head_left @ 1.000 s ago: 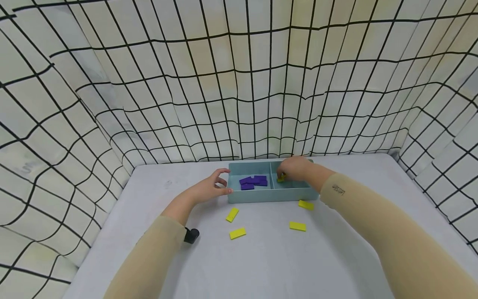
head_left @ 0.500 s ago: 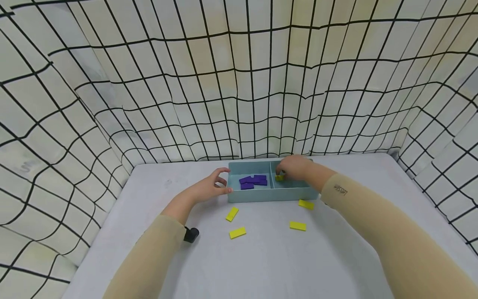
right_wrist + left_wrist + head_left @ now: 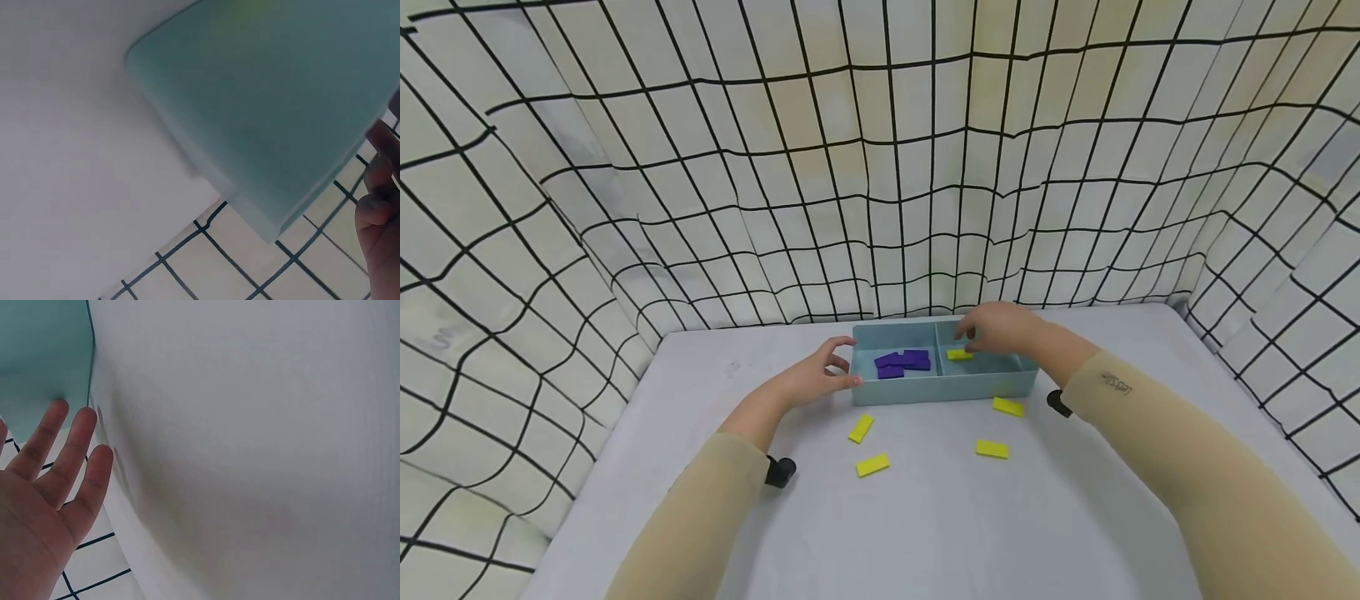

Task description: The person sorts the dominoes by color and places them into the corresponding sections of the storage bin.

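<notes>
A light blue two-compartment box (image 3: 946,389) stands toward the back of the table. Against its left end my left hand (image 3: 811,379) rests with spread fingers; the left wrist view shows several of them stretched out by the wall. Several purple tiles (image 3: 891,372) lie in the left compartment. On the floor of the right compartment is a yellow tile (image 3: 959,354), just below the loosened fingertips of my right hand (image 3: 1000,327), which holds nothing. The right wrist view has this hand beyond the box's rim, its fingers partly cut off by the frame.
In front of the box, yellow tiles lie on the white table (image 3: 925,525): one tile (image 3: 861,428) and another tile (image 3: 872,465) on the left, a tile (image 3: 1008,407) and a tile (image 3: 992,449) on the right. Black netting (image 3: 910,200) hangs behind and at both sides.
My right hand has let go of the yellow tile in the right compartment, and its fingers have lifted and parted from it. My left hand stays at the box's end.
</notes>
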The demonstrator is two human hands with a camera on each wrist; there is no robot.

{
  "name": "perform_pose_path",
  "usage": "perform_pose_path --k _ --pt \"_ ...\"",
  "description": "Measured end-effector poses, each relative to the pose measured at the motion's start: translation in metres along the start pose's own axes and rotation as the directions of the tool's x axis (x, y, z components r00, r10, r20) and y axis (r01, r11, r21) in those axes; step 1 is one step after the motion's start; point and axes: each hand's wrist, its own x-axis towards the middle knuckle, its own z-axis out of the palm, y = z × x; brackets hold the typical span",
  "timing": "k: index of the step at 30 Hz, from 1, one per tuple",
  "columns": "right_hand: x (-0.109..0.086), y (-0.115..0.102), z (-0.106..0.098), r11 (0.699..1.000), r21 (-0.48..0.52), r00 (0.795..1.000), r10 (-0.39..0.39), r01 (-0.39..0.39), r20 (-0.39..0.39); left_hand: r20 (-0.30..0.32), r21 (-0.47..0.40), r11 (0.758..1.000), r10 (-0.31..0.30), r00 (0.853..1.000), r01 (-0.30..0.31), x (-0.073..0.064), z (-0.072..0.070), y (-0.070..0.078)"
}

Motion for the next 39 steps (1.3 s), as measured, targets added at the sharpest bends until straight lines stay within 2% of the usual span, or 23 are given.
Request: perform_pose_path --k 4,13,22,29,35,39 --pt "-0.009 0.004 -0.002 0.996 0.086 0.999 0.002 0.002 -0.038 -0.006 -0.001 1.000 -0.001 1.000 0.001 -0.001 -0.001 0.000" --pt "-0.038 0.013 -0.005 0.979 0.202 0.998 0.005 0.007 -0.058 0.000 0.011 1.000 0.001 1.000 -0.001 -0.002 -0.001 0.001" --pt "-0.077 0.013 -0.003 0.974 0.226 0.994 -0.004 0.028 -0.106 0.002 -0.003 1.000 0.009 1.000 -0.009 -0.002 -0.001 0.000" --pt "-0.107 0.017 0.001 0.975 0.221 0.994 0.017 0.007 -0.108 -0.001 -0.001 1.000 -0.003 1.000 0.003 -0.004 -0.002 0.003" --pt "-0.125 0.021 0.007 0.975 0.223 0.993 0.044 -0.018 -0.110 0.003 0.004 1.000 0.000 1.000 0.000 -0.003 -0.002 0.003" --pt "-0.129 0.019 0.014 0.978 0.207 0.995 0.042 -0.021 -0.094 0.004 0.003 1.000 -0.002 1.000 0.002 -0.003 -0.002 0.004"
